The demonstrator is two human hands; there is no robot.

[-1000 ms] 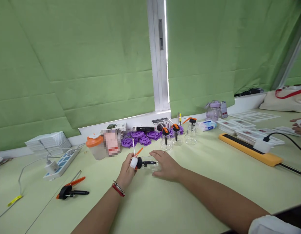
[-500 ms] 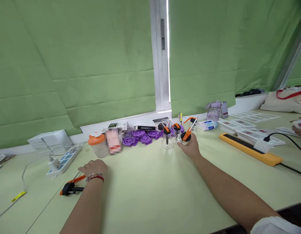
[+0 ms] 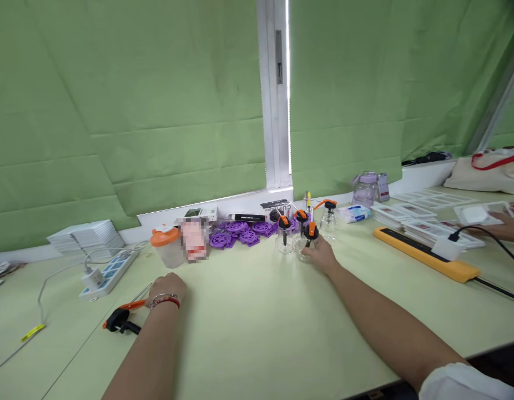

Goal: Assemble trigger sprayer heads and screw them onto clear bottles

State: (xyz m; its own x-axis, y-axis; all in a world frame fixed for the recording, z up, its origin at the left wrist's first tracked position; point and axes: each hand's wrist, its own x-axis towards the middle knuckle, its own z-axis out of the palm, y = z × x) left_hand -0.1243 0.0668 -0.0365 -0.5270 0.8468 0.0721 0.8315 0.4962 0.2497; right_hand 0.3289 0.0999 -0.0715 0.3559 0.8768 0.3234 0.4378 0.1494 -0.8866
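Observation:
My right hand (image 3: 323,256) is wrapped round a clear glass jar (image 3: 303,254), which stands upright on the table with a black-and-orange crank top (image 3: 311,231). Two similar glass jars with crank tops (image 3: 284,239) stand right beside it, and another jar (image 3: 328,219) is just behind. Over on the left, my left hand (image 3: 167,286) is closed at the end of the orange arm of a loose crank top (image 3: 117,320). That part has a black disc, a metal rod and a black shaft. My left fingertips are mostly hidden behind the hand.
Purple plastic pieces (image 3: 236,234) lie along the back by the wall. An orange-lidded cup (image 3: 167,247) and a white power strip (image 3: 111,273) are on the left. An orange power strip (image 3: 423,254) lies right. Another person's hand (image 3: 496,226) handles a clear tray at far right.
My right hand has set the jar upright beside the others; its crank, tilted before, now points up. My left hand has shifted slightly right, and the loose crank top has turned a little.

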